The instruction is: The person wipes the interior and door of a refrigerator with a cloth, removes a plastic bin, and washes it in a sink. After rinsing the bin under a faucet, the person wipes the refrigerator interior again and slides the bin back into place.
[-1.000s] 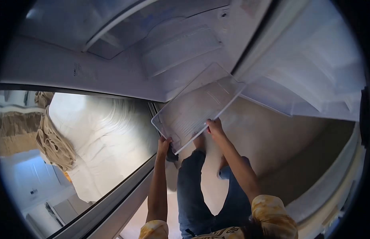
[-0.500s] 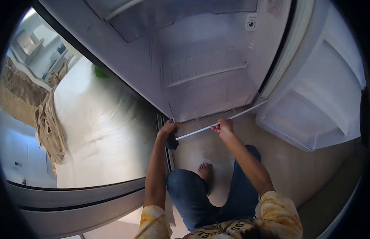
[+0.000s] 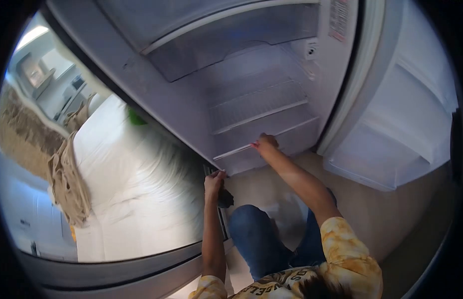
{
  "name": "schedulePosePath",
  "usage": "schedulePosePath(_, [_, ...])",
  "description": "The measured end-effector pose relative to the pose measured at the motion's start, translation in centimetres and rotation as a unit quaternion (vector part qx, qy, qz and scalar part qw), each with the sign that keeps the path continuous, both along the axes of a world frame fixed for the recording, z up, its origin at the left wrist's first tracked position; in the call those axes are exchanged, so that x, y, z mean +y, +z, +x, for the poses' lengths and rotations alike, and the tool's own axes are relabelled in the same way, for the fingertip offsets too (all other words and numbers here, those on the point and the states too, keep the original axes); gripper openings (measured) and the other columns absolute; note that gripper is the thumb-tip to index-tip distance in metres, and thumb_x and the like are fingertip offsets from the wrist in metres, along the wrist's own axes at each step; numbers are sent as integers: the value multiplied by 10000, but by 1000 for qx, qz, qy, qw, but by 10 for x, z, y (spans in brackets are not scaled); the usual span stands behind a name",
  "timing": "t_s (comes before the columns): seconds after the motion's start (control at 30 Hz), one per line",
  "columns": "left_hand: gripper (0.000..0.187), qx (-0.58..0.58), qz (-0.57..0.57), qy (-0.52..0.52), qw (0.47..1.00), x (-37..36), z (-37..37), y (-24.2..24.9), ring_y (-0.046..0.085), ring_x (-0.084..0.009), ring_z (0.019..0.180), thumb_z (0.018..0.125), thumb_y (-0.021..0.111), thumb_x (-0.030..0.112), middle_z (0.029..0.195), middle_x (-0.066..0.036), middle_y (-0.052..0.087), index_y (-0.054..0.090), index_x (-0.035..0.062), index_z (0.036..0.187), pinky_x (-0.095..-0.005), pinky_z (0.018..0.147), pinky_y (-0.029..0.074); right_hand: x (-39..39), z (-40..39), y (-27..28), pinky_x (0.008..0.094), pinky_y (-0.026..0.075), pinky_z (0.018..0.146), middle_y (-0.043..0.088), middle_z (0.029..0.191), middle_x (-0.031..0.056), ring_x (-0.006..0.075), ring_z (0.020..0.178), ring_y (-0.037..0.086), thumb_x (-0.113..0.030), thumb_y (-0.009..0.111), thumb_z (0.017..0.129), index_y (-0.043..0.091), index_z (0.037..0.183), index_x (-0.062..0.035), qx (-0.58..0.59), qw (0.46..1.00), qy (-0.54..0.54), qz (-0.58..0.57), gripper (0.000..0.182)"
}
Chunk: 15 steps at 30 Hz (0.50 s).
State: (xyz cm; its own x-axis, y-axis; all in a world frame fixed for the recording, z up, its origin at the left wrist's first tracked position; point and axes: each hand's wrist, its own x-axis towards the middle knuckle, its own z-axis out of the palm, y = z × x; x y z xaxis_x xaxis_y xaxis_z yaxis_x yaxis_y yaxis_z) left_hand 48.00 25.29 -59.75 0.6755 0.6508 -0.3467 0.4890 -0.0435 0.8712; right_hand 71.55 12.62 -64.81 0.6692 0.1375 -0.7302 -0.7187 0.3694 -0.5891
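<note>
A clear fridge shelf with a white front trim (image 3: 233, 152) lies level inside the lower part of the open fridge (image 3: 191, 112). My right hand (image 3: 266, 143) grips its front edge near the middle, fingers closed around the trim. Low at the fridge's left front corner, my left hand (image 3: 214, 182) is closed on a dark cloth (image 3: 225, 198), which hangs down beside the palm. The left hand is apart from the shelf. Behind the shelf, and higher, sits a white wire-patterned rack (image 3: 261, 110).
A translucent drawer (image 3: 231, 47) spans the fridge above. The fridge door (image 3: 391, 134), with clear bins, stands open at the right. On the left is a glossy panel (image 3: 142, 199) reflecting white fabric. My bent knees (image 3: 256, 231) are close below, over the floor.
My right hand has pushed the shelf forward from outside the fridge opening to inside it. My left hand has come off the shelf's left end, lower, still with the dark cloth.
</note>
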Motion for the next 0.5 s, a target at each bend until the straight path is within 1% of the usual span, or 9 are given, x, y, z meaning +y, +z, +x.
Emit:
schedulePosePath(0.03, [545, -22, -108, -26, 994, -4, 8, -6, 601, -194, 579, 711, 688, 467, 857, -166, 660, 630, 14, 1009, -307, 489, 475, -3, 5, -4, 438, 583, 603, 491, 791, 170, 215, 616, 530, -89, 441, 872, 436, 1068, 99, -1, 1000, 1, 0, 271])
schedulePosePath(0.07, [610, -28, -172, 0, 985, -12, 20, -7, 563, -168, 538, 708, 686, 493, 871, -173, 651, 576, 15, 1071, -291, 454, 456, -7, 7, -4, 434, 583, 596, 490, 787, 171, 220, 613, 530, -87, 444, 871, 418, 1080, 103, -1, 1000, 1, 1, 283])
schedulePosePath(0.13, [753, -38, -285, 60, 956, -17, 40, -2, 487, -118, 454, 701, 682, 543, 898, -186, 634, 469, 16, 1195, -258, 384, 417, -1, 5, 0, 427, 581, 579, 487, 779, 172, 224, 597, 526, -78, 450, 865, 326, 1137, 95, 21, 1000, -15, -6, 346])
schedulePosePath(0.17, [880, -56, -386, 30, 920, -12, 48, 0, 458, -123, 415, 693, 658, 605, 887, -223, 605, 335, 23, 1270, -285, 388, 451, 4, 4, 2, 424, 579, 569, 486, 777, 172, 224, 588, 524, -73, 453, 862, 274, 1164, 88, 33, 999, -33, -13, 386])
schedulePosePath(0.27, [853, -71, -435, 92, 893, -12, 72, 2, 472, -136, 423, 694, 648, 616, 806, -206, 577, 359, 22, 1234, -315, 405, 481, 10, -6, -2, 414, 572, 539, 484, 781, 170, 222, 562, 516, -62, 456, 853, 112, 1205, 50, 51, 992, -105, -49, 505])
schedulePosePath(0.3, [628, -80, -410, 140, 898, -17, 81, 3, 491, -163, 443, 762, 633, 520, 710, -154, 539, 438, 24, 1096, -339, 443, 504, 9, -9, -3, 411, 570, 532, 484, 786, 171, 221, 559, 517, -58, 454, 850, 76, 1201, 38, 45, 993, -104, -41, 524])
schedulePosePath(0.33, [529, -65, -441, 154, 882, -18, 88, 0, 495, -169, 451, 782, 614, 461, 691, -140, 527, 451, 28, 1040, -335, 454, 507, 7, -11, -5, 407, 567, 526, 485, 791, 171, 221, 557, 517, -53, 451, 847, 41, 1196, 26, 40, 993, -103, -32, 545])
schedulePosePath(0.4, [340, -40, -496, 182, 848, -13, 103, 0, 504, -183, 467, 822, 577, 342, 655, -114, 502, 477, 35, 927, -327, 476, 514, 5, -9, -5, 400, 566, 519, 491, 810, 179, 224, 557, 524, -49, 449, 841, 70, 1185, 31, 40, 995, -81, -42, 517])
schedulePosePath(0.5, [190, -67, -585, 246, 770, 7, 121, -2, 547, -194, 528, 827, 542, 216, 682, -102, 546, 527, 43, 905, -372, 526, 519, 2, -5, 32, 388, 567, 517, 496, 815, 182, 222, 554, 530, -37, 450, 832, 114, 1167, 32, 48, 994, -82, -44, 479])
